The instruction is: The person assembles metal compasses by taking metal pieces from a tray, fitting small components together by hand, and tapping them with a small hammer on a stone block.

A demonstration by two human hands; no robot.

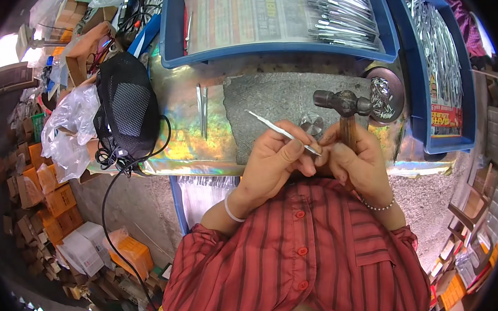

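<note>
My left hand [278,158] is closed on a slim silvery metal piece [276,127], its pointed end angled up and left. In my right hand [363,158] is a hammer [344,102], gripped by its wooden handle with the head upright. The right fingertips meet the lower end of the metal piece, where the left fingers also are. Just beyond both hands lies a grey stone slab [262,99], with a small round metal disc [311,123] on it. A dark round dish [397,110] holding small metal bits [380,95] stands right of the hammer head.
Two slim metal pieces [204,113] lie left of the slab. Blue trays [288,55] [469,105] with many long metal pieces border the back and right. A black mesh cap [127,100], a cable [107,211] and plastic bags [74,130] crowd the left.
</note>
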